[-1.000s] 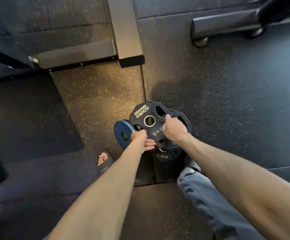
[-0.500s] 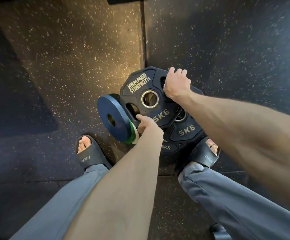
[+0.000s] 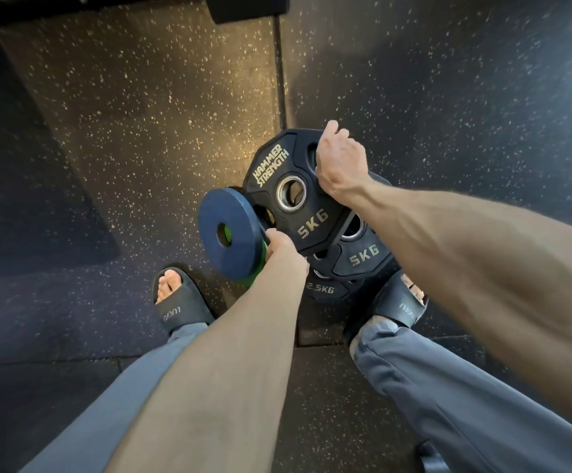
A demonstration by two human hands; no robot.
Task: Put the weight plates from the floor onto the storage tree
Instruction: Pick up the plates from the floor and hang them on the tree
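- While the right hand (image 3: 341, 162) curls its fingers over the far right rim of the upper 5KG plate (image 3: 288, 196), that black disc, lettered HAMMER STRENGTH around a steel-ringed centre hole, sits on top of the stack.
- Under its near right side lies the second 5KG plate (image 3: 363, 257), partly covered by it. A 2.5KG plate (image 3: 322, 288) peeks out nearer still, just beside the right foot.
- The left hand (image 3: 283, 249) grips the near right edge of a small blue plate (image 3: 230, 233), which stands on edge just left of the black stack. Its fingers are hidden behind the disc.
- A green plate (image 3: 255, 268) is pressed against the back of the blue one and shows at the near rim and through the centre hole.
- Whether this pair touches the floor (image 3: 141, 131) cannot be told.
- Speckled black rubber tiles cover the floor, and a seam runs away from the stack to the far side.
- Both feet wear dark slide sandals (image 3: 178, 308) below grey trousers (image 3: 448, 387), one foot on either side of the plates.
- At the far edge a black equipment base (image 3: 247, 6) rests on the floor.
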